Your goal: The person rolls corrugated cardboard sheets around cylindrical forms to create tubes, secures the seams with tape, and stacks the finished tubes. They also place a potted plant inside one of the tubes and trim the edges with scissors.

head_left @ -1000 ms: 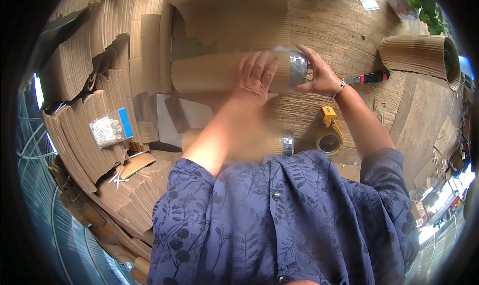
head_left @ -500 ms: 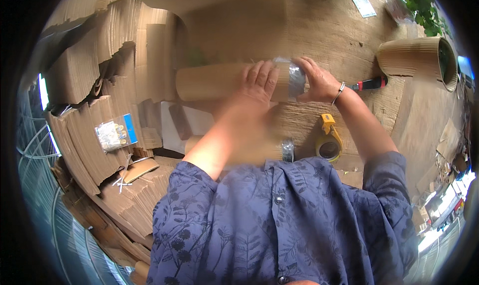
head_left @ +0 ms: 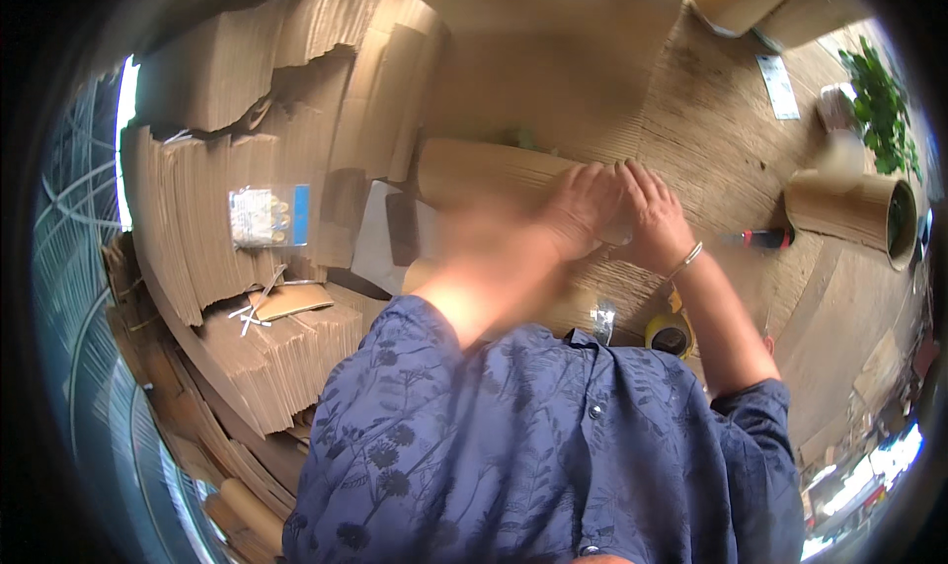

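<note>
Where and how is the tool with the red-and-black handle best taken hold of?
Probably by the tool's handle, from above: it lies flat on the table, thin end toward the right hand, a cardboard tube close to the other end.

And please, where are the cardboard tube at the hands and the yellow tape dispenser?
Cardboard tube point(head_left: 482, 173): head view, on its left part.
Yellow tape dispenser point(head_left: 670, 321): head view, on its round frame.
</note>
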{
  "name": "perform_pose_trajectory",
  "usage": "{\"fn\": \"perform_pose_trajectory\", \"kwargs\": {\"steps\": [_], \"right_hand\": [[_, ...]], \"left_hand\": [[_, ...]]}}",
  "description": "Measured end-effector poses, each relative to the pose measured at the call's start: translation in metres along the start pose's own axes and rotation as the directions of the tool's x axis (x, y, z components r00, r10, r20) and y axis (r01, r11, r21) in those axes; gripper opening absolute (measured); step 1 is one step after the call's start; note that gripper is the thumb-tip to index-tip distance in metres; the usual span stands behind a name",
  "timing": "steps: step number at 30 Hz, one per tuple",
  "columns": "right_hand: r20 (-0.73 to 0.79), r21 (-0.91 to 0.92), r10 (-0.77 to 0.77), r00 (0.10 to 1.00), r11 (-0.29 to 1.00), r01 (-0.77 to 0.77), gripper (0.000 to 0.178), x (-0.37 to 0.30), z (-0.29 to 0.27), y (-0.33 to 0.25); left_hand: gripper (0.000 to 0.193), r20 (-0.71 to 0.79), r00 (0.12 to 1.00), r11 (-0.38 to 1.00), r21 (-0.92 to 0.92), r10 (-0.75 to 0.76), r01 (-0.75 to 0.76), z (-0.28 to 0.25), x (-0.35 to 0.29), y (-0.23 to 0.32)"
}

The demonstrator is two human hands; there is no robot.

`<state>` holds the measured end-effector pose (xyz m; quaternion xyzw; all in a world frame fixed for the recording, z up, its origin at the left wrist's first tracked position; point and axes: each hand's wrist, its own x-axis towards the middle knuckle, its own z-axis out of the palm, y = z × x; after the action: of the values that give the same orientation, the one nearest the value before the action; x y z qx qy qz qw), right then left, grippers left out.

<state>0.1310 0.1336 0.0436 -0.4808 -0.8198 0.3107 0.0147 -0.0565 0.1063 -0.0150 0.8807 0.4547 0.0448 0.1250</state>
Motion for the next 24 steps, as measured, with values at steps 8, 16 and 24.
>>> {"fn": "perform_pose_trajectory", "kwargs": {"steps": [8, 16, 24], "right_hand": [[-0.307, -0.286, -0.093, 0.947, 0.958, 0.001, 0.084, -0.017, 0.075, 0.005], [-0.310, -0.240, -0.055, 0.949, 0.970, -0.022, 0.094, -0.018, 0.058, -0.015], [-0.245, -0.200, -0.028, 0.969, 0.979, -0.023, 0.109, -0.010, 0.049, -0.017]], "left_hand": [[0.085, 0.025, 0.990, 0.942, -0.312, 0.140, -0.125, -0.029, -0.011, -0.057], [0.059, 0.756, 0.649, 0.959, -0.121, -0.078, 0.256, -0.079, 0.016, -0.125], [0.046, -0.051, 0.944, 0.939, -0.131, -0.327, 0.318, -0.058, -0.016, -0.150]]}}
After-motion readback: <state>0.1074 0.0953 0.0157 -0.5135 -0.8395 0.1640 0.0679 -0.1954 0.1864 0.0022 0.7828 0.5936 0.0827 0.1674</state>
